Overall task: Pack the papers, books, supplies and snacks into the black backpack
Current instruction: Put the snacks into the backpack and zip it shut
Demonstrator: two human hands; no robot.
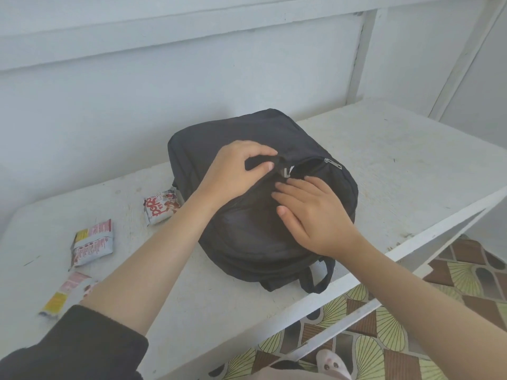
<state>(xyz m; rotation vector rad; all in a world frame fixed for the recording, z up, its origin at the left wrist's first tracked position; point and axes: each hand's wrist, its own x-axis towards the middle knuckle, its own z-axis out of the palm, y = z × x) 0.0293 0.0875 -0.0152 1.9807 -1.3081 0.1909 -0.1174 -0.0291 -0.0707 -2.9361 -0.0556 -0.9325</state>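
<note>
"Pops" on snack packet (162,208)

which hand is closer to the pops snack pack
Left. The left hand pinches the backpack fabric by the zipper, up and right of the pops pack. The right hand rests flat on the backpack, farther right.

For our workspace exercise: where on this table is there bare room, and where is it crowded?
Bare: the table right of the black backpack, to its far and front edges. Crowded: left of it, where three snack packets lie.
</note>
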